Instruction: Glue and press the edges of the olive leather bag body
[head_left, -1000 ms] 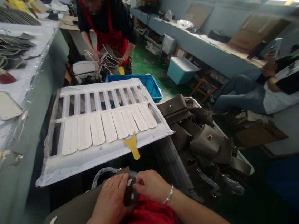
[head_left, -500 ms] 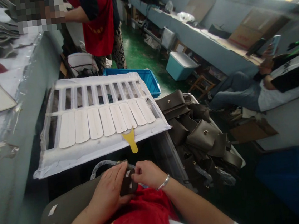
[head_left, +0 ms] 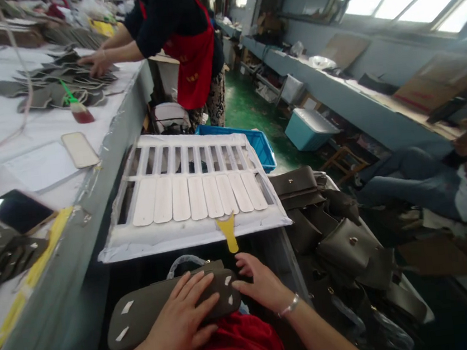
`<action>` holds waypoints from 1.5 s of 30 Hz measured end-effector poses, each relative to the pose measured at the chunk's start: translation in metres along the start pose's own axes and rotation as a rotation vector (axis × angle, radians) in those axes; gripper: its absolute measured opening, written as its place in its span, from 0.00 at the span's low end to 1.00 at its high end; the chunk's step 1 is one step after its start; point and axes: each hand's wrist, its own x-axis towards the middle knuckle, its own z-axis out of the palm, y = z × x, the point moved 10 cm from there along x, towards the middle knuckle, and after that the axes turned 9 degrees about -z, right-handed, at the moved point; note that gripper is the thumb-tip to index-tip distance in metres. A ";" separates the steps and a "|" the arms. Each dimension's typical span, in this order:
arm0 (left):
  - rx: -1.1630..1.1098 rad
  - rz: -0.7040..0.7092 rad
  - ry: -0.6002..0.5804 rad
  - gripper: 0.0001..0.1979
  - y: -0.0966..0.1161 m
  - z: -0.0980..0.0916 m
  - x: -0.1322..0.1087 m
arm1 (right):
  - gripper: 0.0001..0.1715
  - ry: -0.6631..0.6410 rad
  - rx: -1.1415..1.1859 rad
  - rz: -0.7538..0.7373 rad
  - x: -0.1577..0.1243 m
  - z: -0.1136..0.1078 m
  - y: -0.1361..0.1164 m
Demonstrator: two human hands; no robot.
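A long grey surface (head_left: pixel 100 156) ran down the left of a workshop, carrying a phone (head_left: pixel 17 211), a white oblong pad (head_left: pixel 80 149), a red brush (head_left: pixel 78 111) and cut grey leather pieces (head_left: pixel 59 88), which a co-worker in a red apron (head_left: pixel 192 56) touched with one hand. A green-floored aisle (head_left: pixel 246 106) lay beyond, a second bench (head_left: pixel 334 96) along the right wall under bright windows.

Just ahead lay a white slotted tray (head_left: pixel 193 191) with a row of white strips, a yellow scraper (head_left: pixel 228 234) hanging over its near edge. To the right — close against the knee — sat a heap of olive leather bags (head_left: pixel 342 241); little free room either side.

The olive leather panel (head_left: pixel 156 310) lay across the lap, small white tabs on it. The left hand (head_left: pixel 183 321) pressed flat on it, fingers spread; the right hand (head_left: pixel 263 284) rested open at its right end, gripping nothing.

No writing was readable.
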 end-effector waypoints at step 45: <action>-0.826 -0.812 -0.059 0.22 -0.166 -0.034 -0.117 | 0.52 -0.267 -0.593 -0.516 0.036 0.129 -0.102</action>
